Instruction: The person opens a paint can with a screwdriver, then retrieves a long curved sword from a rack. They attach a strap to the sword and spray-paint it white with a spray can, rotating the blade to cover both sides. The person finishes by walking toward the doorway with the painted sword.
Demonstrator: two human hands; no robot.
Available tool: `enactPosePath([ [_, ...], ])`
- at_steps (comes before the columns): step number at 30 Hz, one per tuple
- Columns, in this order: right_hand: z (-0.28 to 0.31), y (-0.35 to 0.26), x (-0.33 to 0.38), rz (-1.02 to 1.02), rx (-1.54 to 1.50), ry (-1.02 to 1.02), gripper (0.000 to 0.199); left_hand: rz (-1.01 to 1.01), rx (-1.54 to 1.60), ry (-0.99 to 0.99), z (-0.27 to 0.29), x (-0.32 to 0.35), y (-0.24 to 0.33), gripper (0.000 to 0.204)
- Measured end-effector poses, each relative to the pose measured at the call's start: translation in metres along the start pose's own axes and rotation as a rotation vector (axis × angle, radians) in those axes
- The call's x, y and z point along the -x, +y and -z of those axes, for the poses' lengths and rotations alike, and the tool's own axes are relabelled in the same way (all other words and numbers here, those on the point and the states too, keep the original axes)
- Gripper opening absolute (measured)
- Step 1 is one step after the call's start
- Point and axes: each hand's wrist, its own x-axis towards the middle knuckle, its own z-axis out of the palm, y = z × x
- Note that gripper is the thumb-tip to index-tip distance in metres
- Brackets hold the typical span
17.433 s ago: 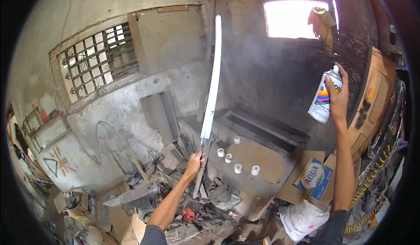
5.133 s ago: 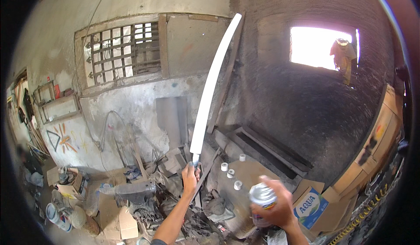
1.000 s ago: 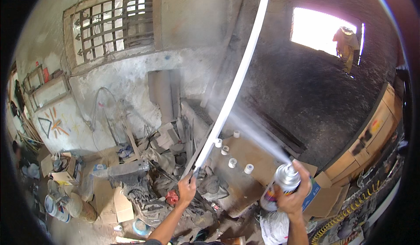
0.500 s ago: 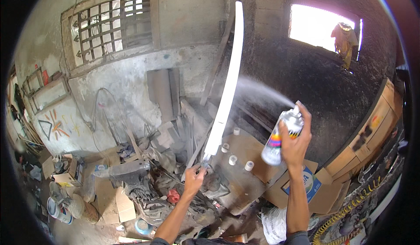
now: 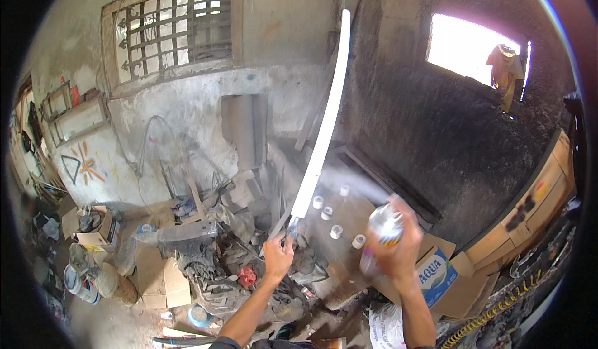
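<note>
— How were the arms posed?
— The left hand [image 5: 278, 257] reached forward, fingers clenched on the base of the white curved blade [image 5: 324, 128] rising far upward. The right hand [image 5: 395, 244], blurred, gripped the spray can [image 5: 381, 229] just right of it.

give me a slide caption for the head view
Left hand holds up a long white curved blade; right hand grips a blurred spray can.

One long white blade [image 5: 324, 118], one spray can [image 5: 381, 229], and apparently five small white rings [image 5: 336, 231] on the board.
</note>
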Motion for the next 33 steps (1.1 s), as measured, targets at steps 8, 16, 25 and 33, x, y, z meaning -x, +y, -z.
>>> enactPosePath([
  [8,-0.013,0.037,0.037,-0.172,0.090,-0.070,0.067,-0.075,-0.407,0.281,0.040,-0.004,-0.023,0.024],
  [16,-0.067,-0.011,0.066,0.249,-0.151,-0.605,0.065,-0.262,-0.648,0.404,0.105,-0.008,-0.021,0.017],
  [25,-0.066,0.051,-0.045,-0.061,-0.260,-0.061,0.057,-0.303,-0.778,0.333,0.164,0.028,-0.037,0.021],
  [33,0.028,0.109,-0.154,-0.003,-0.103,0.238,0.050,-0.435,-0.730,0.390,0.217,0.061,-0.077,0.028],
])
